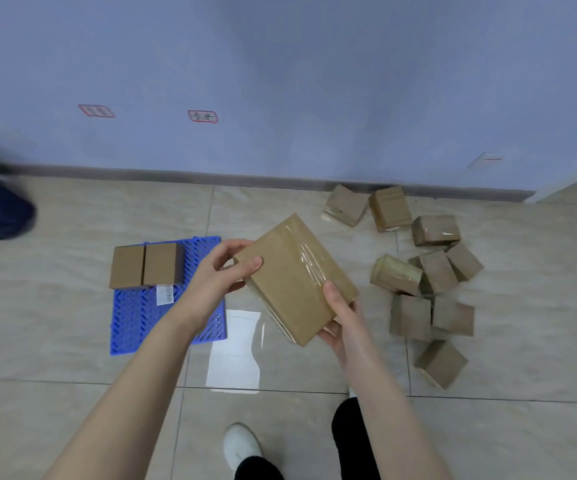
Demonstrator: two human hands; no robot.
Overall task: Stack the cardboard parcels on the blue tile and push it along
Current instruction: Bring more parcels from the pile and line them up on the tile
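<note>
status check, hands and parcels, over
Left hand and right hand grip held parcel, off the floor. Two parcels sit on blue tile, far edge; loose pile lies right. Nothing seen blocking the tile.

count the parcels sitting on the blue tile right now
2: side by side at the far left corner of the blue tile, left parcel and right parcel touching. One layer only, so none seems hidden.

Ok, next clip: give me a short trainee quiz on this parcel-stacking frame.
1. How many parcels sit on the blue tile?
2. True or false: the held parcel lies flat on the tile.
3. It is gripped by: A one hand, B both hands, C nothing.
Key: 1 two; 2 false; 3 B, left hand and right hand.
</note>
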